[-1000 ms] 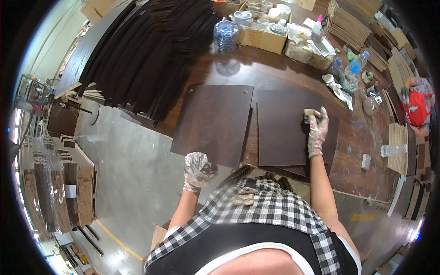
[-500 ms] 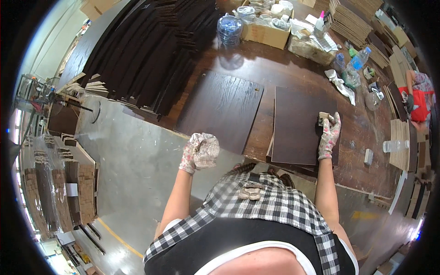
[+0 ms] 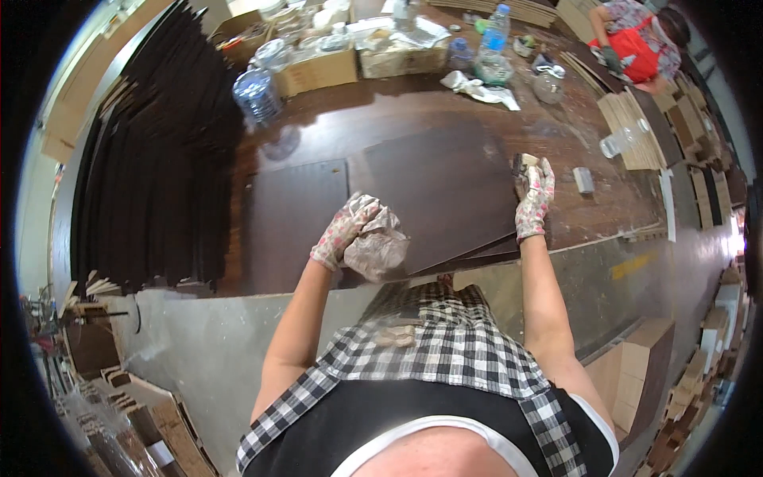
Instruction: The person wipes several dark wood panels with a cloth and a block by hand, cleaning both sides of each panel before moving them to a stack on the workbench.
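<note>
My left hand [image 3: 340, 232], in a white glove with pink spots, grips a crumpled pale rag [image 3: 380, 248] above the near left edge of a dark brown panel [image 3: 437, 187]. That panel lies at a slant over another dark board, whose edge shows below it. At its right edge my right hand [image 3: 536, 205], gloved alike, holds a small block [image 3: 523, 165], pale on top with a dark side. Its exact kind I cannot make out. A second dark panel [image 3: 292, 219] lies to the left on the brown table [image 3: 576, 213].
Tall stacks of dark boards [image 3: 159, 167] stand at the left. Far back are a cardboard box [image 3: 318, 73], a large blue-tinted bottle [image 3: 256, 95], smaller bottles [image 3: 494, 32] and a white cloth [image 3: 481, 90]. A small pale block [image 3: 583, 180] sits right. A co-worker [image 3: 632, 44] is at far right.
The view has swung right, so the table's things sit farther left. My left hand with the rag has come from over the floor to the panel's near edge. Both hands keep their hold.
</note>
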{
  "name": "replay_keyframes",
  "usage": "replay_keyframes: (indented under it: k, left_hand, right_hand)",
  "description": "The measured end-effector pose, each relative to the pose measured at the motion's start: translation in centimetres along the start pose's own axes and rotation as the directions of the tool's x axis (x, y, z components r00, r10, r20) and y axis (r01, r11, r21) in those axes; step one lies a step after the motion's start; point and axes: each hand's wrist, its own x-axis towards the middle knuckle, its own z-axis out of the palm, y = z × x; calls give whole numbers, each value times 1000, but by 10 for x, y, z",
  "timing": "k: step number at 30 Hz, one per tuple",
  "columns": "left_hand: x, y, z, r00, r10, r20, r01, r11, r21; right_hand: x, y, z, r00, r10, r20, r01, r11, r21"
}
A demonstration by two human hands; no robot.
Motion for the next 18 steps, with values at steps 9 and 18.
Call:
replay_keyframes:
  k: [9, 18]
  left_hand:
    - [64, 20, 50, 986, -160, -46, 115, 851, -512]
    - [98, 58, 156, 986, -136, -98, 116, 974, -194]
  right_hand:
    - [16, -18, -81, 886, 416, 204, -446, 885, 131]
    - [83, -20, -185, 952, 241, 190, -199, 956, -214]
